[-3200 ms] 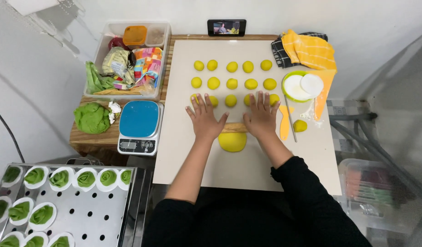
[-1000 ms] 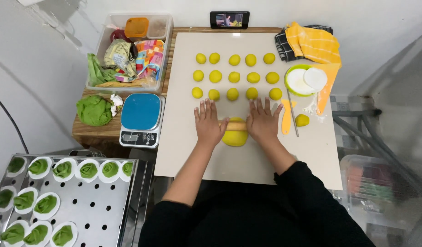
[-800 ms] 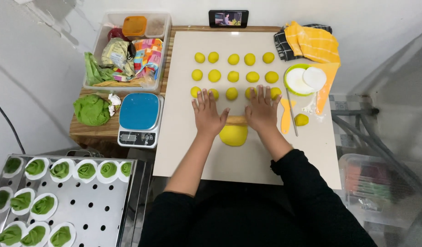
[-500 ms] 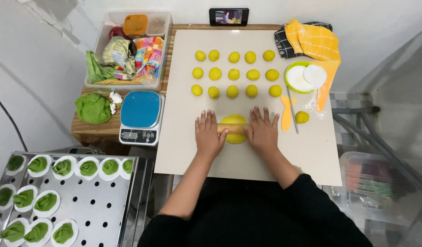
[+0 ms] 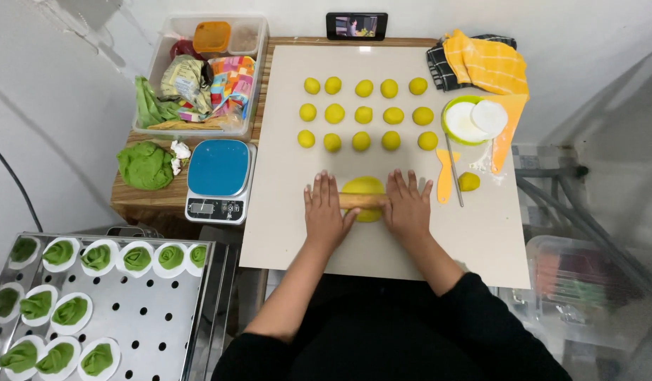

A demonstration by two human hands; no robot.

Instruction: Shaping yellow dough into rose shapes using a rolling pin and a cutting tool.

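A flattened yellow dough piece [image 5: 363,188] lies on the beige mat [image 5: 283,183] with a wooden rolling pin [image 5: 362,202] across it. My left hand [image 5: 324,214] presses flat on the pin's left end and my right hand [image 5: 406,206] presses flat on its right end, fingers stretched out. Three rows of small yellow dough balls [image 5: 363,114] sit on the mat beyond the pin.
A blue kitchen scale [image 5: 217,176] and green dough lump [image 5: 145,165] lie left of the mat. A plastic bin [image 5: 202,70] of packets stands behind. A green bowl [image 5: 465,121], orange scraper [image 5: 444,176], yellow cloth [image 5: 487,62] and phone [image 5: 356,25] are right and back. A perforated tray [image 5: 149,317] holds green dumplings.
My hands and the rolling pin have moved back toward me over the yellow dough, which now shows beyond my fingers. The dough looks flatter and wider.
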